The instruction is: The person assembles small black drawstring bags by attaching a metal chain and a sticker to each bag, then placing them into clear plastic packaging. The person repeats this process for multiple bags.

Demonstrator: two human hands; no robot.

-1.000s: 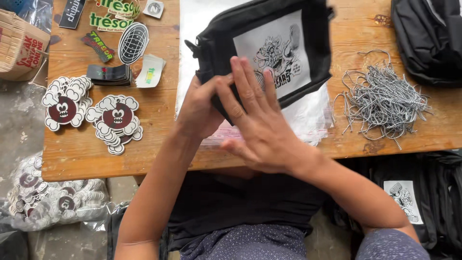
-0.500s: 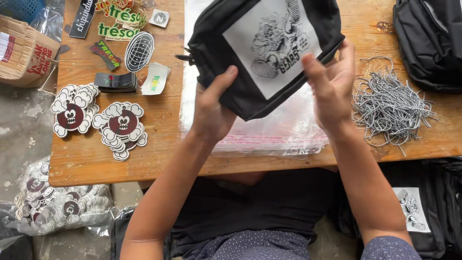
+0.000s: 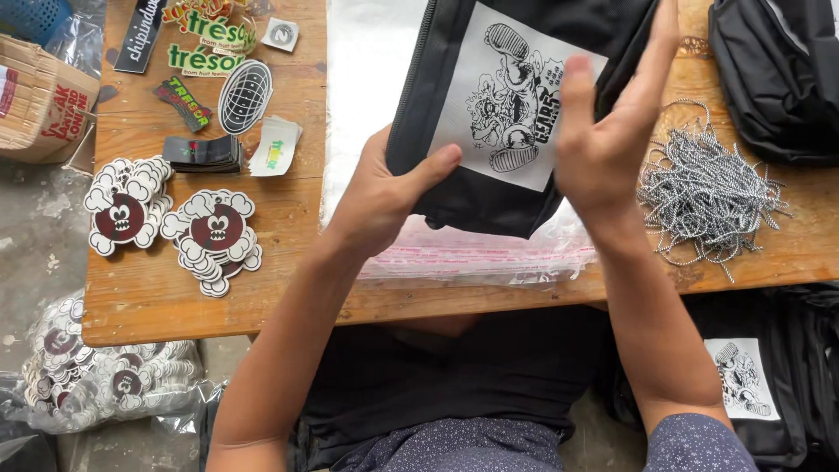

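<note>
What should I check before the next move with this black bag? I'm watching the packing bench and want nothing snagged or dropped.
1. Left hand grips the black bag at its lower left edge: ok.
2. Right hand open, flat beside the bag, not gripping: not ok.
3. White printed patch faces up, unwrinkled: ok.
4. Clear plastic sleeves lie under the bag: ok.
5. Pile of ball chains apart from the bag: ok.
6. Zipper closed: cannot tell.
</note>
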